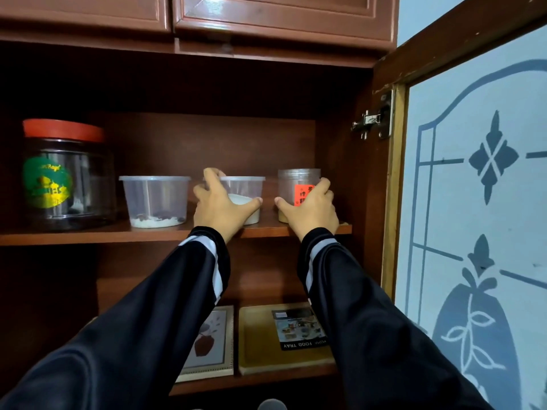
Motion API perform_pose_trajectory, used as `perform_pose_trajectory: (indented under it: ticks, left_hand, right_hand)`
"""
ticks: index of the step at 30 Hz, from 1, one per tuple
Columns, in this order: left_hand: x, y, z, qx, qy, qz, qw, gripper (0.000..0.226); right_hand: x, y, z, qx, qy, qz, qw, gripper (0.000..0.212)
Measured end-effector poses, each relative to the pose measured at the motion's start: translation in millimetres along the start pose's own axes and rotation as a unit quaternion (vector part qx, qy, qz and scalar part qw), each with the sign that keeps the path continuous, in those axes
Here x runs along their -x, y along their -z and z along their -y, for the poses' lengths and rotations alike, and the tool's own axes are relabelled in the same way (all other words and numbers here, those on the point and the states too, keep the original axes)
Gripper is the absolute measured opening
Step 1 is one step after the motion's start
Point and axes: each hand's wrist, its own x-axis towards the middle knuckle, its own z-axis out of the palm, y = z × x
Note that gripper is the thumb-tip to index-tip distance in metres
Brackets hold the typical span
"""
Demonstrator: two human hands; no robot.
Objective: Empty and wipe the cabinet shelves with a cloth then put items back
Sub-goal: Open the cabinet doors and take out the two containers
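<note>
Both your arms reach up into the open cabinet, dark sleeves w/ a white stripe near each cuff.

Your left grip [220, 205] wraps the middle tub [247, 187]. Fingers are hooked over its left rim and the thumb stretches across the front wall. The tub is clear plastic, open-topped, w/ something white heaped in the bottom.

Your right grip [310, 213] wraps the small jar [297, 180] just beside it. Fingers curl round the jar's right side and the thumb presses low on its left. The jar is clear w/ an orange label and a pale layer at the bottom.

Both containers stand upright on the upper shelf [88, 235], near its front edge, w/ a narrow gap between them.

Left of them, same shelf:
- Another clear tub [155, 199] w/ white and dark bits in the bottom.
- A big clear jar [66, 179] at the far left, w/ a red lid and a green-yellow label.

The lower shelf [251, 381] holds a framed picture [211, 341] lying flat. Just beside it on the right is a flat yellowish box [266, 350] marked FOOD TRAY.

The cabinet door [473, 187] stands open on the right, frosted glass w/ a blue-grey pattern. A metal latch [374, 121] sits at its inner edge.
</note>
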Motion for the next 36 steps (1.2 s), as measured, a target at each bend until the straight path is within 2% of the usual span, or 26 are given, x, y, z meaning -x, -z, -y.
perform_pose_trajectory:
  ticks: [20, 25, 30, 36]
  left_hand:
    - [66.5, 60.5, -13.3, 0.060, -0.046, -0.076, 0.994, 0.072]
    - [98.4, 91.2, -9.3, 0.056, -0.051, -0.082, 0.994, 0.071]
    - [140.8, 125.2, -3.8, 0.082, -0.012, -0.061, 0.995, 0.070]
    - [200.1, 157.2, 11.3, 0.082, 0.005, -0.052, 0.995, 0.071]
  right_hand:
    - [78.8, 38.6, 22.5, -0.114, 0.044, -0.073, 0.990, 0.093]
    - [118.1, 52.5, 22.6, -0.136, 0.046, -0.071, 0.987, 0.095]
    - [162.4, 67.2, 16.2, -0.155, 0.027, -0.042, 0.987, 0.098]
    - [226.8, 83.2, 6.4, -0.176, 0.018, -0.017, 0.984, 0.091]
